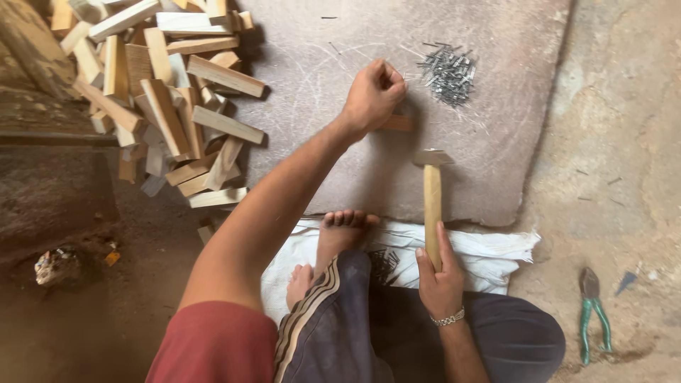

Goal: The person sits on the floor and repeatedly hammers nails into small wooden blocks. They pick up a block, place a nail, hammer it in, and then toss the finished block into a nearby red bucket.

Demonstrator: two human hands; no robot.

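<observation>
Our left hand pinches closed over a small pale wooden block, steadying it on the flat grey stone slab. Our right hand grips the wooden-handled steel hammer, head poised near the block; loose grey nails lie just beyond

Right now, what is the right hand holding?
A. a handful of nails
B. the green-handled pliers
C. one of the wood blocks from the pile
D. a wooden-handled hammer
D. The right hand is closed around the lower end of the hammer, whose metal head rests on the stone slab; the green-handled pliers lie untouched on the ground.
</observation>
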